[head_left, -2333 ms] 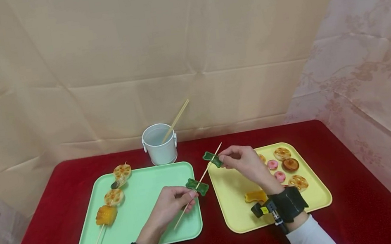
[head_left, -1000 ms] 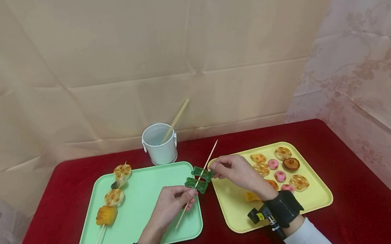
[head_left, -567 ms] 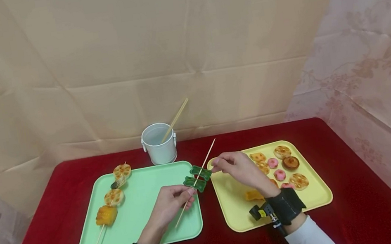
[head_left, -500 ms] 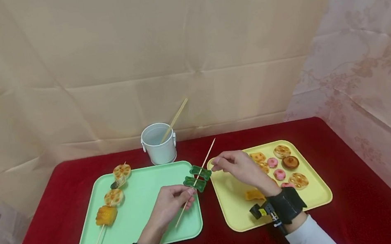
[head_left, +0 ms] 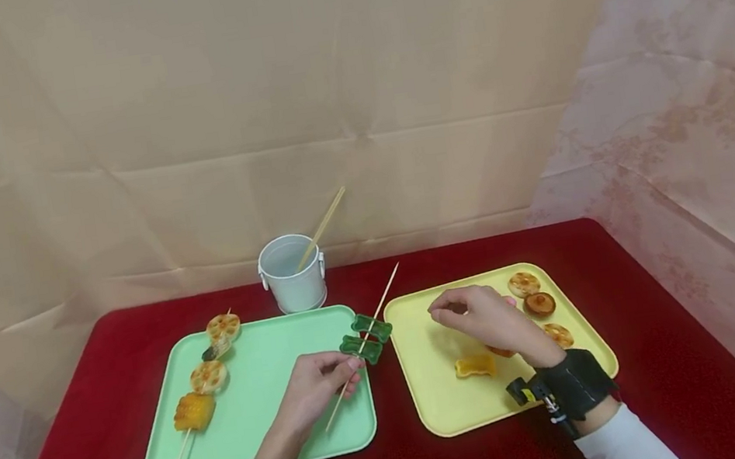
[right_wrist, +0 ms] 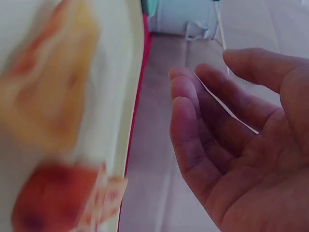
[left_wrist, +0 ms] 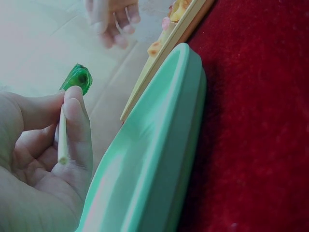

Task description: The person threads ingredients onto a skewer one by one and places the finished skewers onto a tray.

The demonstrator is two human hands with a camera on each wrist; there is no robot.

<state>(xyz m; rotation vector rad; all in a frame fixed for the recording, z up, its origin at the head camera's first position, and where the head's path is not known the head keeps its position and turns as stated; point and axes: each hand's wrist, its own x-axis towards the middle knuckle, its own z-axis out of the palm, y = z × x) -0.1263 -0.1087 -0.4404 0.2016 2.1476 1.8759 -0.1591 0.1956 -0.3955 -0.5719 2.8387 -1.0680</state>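
A bamboo skewer [head_left: 386,288] slants up and away above the gap between the trays, pinched near its lower part by my left hand [head_left: 309,394]. Two green pepper pieces [head_left: 362,349] are threaded on it just above those fingertips, close together but slightly apart. In the left wrist view the skewer's blunt end [left_wrist: 62,157] sticks out between thumb and fingers, and green pepper [left_wrist: 79,79] shows beyond them. My right hand [head_left: 496,321] hovers over the yellow tray [head_left: 445,407], holding nothing. The right wrist view has its thumb and loosely bent fingers [right_wrist: 186,121] apart.
A loaded skewer with lotus root slices [head_left: 209,377] and a corn piece [head_left: 193,412] lies on the green tray [head_left: 263,440]. The yellow tray bears a yellow piece [head_left: 474,366], a mushroom [head_left: 539,305] and several others, partly hidden. Behind stands a white bucket [head_left: 298,290] with sticks [head_left: 321,228].
The upper green pepper piece slid down the skewer toward the lower one. My right hand let go of it and moved right, over the yellow tray. My left hand keeps its pinch.
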